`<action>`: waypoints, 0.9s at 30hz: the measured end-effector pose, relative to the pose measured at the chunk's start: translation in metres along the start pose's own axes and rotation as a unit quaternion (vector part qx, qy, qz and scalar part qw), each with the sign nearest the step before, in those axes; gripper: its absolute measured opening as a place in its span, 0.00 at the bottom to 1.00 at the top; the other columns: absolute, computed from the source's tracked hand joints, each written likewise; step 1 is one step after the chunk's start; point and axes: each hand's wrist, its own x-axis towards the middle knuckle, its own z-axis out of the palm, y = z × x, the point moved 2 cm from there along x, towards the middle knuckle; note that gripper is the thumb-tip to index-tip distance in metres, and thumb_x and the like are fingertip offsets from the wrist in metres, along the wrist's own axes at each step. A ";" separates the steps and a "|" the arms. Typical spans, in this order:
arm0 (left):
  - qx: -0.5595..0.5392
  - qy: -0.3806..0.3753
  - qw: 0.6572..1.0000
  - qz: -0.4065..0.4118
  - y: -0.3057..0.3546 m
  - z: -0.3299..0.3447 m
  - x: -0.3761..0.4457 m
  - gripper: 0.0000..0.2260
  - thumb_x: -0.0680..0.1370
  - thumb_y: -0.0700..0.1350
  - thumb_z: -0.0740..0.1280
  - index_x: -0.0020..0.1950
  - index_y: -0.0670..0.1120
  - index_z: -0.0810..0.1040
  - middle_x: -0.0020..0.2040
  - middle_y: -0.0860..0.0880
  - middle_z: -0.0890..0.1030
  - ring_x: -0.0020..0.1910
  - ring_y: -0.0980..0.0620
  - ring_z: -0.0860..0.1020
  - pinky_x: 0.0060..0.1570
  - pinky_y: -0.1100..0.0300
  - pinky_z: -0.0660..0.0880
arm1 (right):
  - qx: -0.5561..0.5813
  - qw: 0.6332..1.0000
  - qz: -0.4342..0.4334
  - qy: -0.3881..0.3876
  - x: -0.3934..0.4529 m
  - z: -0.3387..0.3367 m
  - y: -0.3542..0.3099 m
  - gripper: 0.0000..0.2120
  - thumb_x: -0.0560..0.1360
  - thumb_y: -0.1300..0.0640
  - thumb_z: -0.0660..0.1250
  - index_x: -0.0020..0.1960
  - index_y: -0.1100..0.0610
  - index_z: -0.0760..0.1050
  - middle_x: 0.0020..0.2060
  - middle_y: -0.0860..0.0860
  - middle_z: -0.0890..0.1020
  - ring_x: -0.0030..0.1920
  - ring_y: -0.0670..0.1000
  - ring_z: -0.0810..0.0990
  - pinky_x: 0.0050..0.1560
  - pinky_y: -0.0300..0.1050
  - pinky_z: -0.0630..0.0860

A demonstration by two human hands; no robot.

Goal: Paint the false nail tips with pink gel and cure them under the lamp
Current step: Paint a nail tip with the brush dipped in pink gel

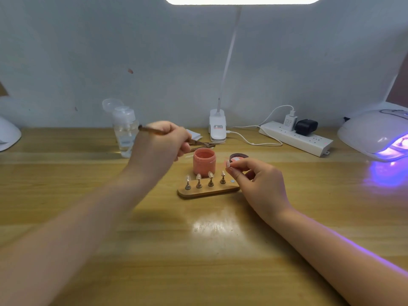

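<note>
Gripping brush (154,129) over pink gel jar (204,161), left hand (162,142); right hand (256,180) pinching nail tip (227,163) above wooden stand (207,191).

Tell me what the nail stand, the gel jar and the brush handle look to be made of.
Nail stand: its base looks like wood, matte tan with rounded edges; the pegs on it look like metal, from their dull sheen.
Gel jar: probably plastic, opaque pink with a soft satin surface; painted glass is possible.
Brush handle, held by the left hand: brown, perhaps wood; motion blur leaves it open.
</note>
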 end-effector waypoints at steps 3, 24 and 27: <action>0.081 -0.019 0.995 -0.048 0.008 0.003 0.035 0.08 0.75 0.40 0.65 0.40 0.40 0.82 0.29 0.49 0.80 0.28 0.55 0.74 0.30 0.62 0.70 | 0.003 1.000 0.000 0.004 0.000 0.000 0.001 0.05 0.73 0.53 0.72 0.47 0.52 0.84 0.37 0.44 0.83 0.35 0.47 0.79 0.39 0.49 0.77; -0.041 -0.057 0.962 -0.263 -0.031 -0.008 0.059 0.08 0.75 0.41 0.64 0.45 0.41 0.82 0.25 0.52 0.78 0.24 0.58 0.70 0.23 0.67 0.65 | 0.002 1.000 -0.015 -0.005 0.002 0.002 0.003 0.06 0.73 0.55 0.72 0.49 0.52 0.83 0.38 0.41 0.81 0.35 0.44 0.78 0.38 0.39 0.75; -0.067 -0.058 0.954 -0.287 -0.038 -0.016 0.051 0.07 0.76 0.41 0.63 0.45 0.42 0.81 0.25 0.53 0.77 0.23 0.58 0.69 0.21 0.69 0.65 | -0.002 1.000 -0.016 -0.009 0.002 0.002 0.003 0.06 0.73 0.54 0.72 0.49 0.52 0.83 0.38 0.41 0.81 0.35 0.45 0.79 0.38 0.42 0.76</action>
